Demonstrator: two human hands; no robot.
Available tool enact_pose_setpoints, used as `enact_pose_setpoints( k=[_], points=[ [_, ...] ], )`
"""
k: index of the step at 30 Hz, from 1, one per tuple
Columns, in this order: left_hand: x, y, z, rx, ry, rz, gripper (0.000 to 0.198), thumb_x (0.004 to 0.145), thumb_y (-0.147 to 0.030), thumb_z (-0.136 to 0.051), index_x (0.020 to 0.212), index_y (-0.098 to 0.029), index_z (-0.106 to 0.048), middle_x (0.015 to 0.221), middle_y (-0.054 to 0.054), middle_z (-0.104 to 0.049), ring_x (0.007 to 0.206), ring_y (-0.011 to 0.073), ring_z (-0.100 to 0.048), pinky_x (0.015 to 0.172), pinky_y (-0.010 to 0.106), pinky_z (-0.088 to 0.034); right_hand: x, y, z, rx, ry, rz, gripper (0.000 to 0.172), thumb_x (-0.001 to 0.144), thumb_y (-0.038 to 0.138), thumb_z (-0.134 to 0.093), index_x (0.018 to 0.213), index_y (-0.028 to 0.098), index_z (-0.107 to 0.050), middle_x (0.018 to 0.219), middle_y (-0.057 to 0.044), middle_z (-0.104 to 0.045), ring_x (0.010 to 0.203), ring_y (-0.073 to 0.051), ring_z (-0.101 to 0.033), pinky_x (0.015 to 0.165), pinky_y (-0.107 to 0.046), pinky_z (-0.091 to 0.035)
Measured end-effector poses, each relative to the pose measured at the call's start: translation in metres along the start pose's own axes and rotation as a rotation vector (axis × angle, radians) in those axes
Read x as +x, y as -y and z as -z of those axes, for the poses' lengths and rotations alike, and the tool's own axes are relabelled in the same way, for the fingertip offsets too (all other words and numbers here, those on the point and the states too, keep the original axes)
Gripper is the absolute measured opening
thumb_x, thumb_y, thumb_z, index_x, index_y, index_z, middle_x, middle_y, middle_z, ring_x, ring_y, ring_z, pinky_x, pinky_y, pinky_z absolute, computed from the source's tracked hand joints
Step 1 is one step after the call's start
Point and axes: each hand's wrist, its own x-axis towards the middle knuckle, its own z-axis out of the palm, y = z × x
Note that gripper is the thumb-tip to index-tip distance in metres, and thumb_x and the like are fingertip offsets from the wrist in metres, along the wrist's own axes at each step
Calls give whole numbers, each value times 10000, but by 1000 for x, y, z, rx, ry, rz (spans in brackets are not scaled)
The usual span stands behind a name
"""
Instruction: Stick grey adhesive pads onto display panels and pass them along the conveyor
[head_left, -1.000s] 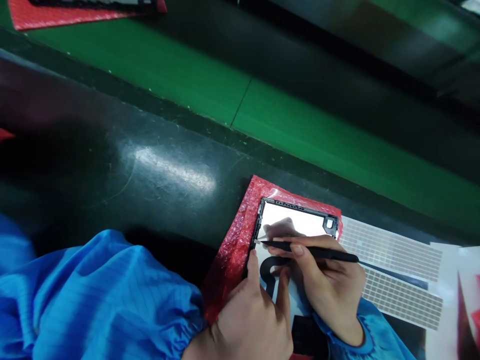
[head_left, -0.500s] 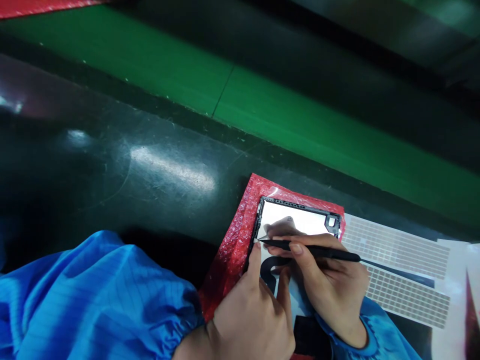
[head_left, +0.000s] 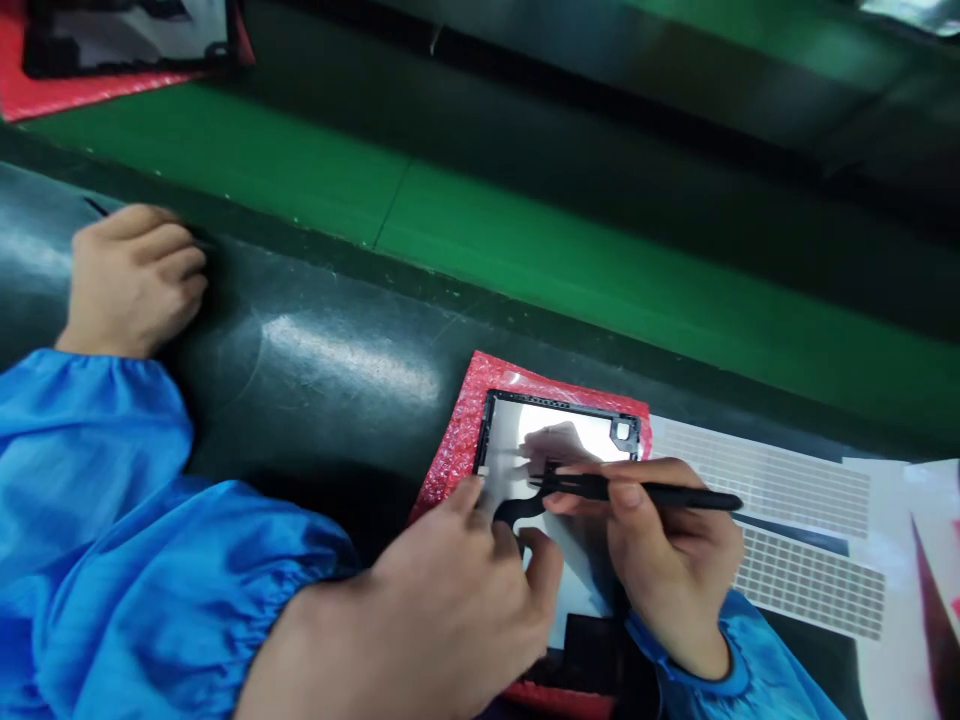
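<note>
Gripping a slim black pointed tool (head_left: 652, 493) like a pen, the person's right hand (head_left: 675, 570) is closed around it, with the tip over a shiny panel (head_left: 525, 425). The panel sits in a black frame on red bubble wrap (head_left: 454, 450), on a dark worktable (head_left: 337, 350) close to the person. The left hand (head_left: 450, 610) holds nothing. Its fingers are spread, with the forefinger at the panel's left edge and the thumb beside a curved black strip (head_left: 517, 510) lying on the panel.

The panel looks thin, stiff and mirror-smooth, so it is probably light, slippery and easily scratched; its black frame edges seem the safest place to hold it. The strip looks thin and bendable, better lifted by one end with the tool's tip.

Sheets of small labels (head_left: 780, 480) lie just to the right. Beyond the table runs a green belt (head_left: 525, 250), carrying a second panel on red wrap (head_left: 127, 35) far left. A co-worker's hand (head_left: 131, 275) rests on the table, well apart.
</note>
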Motion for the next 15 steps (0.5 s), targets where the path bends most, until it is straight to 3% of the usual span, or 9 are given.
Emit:
enact_pose_setpoints(
  k=[3,7,10,15],
  points=[
    [-8,22,7,-123,-40,172,469,1042,-551,-491,1099,-126,-679,987,63,-705,836,171,-697,796,357,-565,-4,-3,29,16,-93,103,57,966,283,-737,1001,243,-758,916,-33,-831,655,-239,-816,635,-402,-715],
    [-8,36,2,-196,-64,302,366,1070,-424,-395,954,-174,-635,707,14,-618,599,174,-632,592,305,-450,-4,-14,69,48,-257,147,52,922,256,-784,908,210,-764,917,-34,-828,670,-233,-816,613,-360,-694],
    [-5,31,-6,-319,-91,397,264,1069,-313,-364,887,-208,-524,702,-21,-575,570,141,-544,568,285,-398,-3,-22,93,66,-330,119,98,897,278,-811,883,201,-752,856,-18,-823,584,-212,-795,623,-339,-689],
    [-3,11,-15,-540,-284,482,256,1092,-338,-310,871,-235,-387,759,-33,-502,661,123,-499,615,255,-436,-7,-31,119,62,-381,89,182,873,326,-840,886,185,-725,837,-29,-823,564,-217,-788,628,-349,-686]
  ],
)
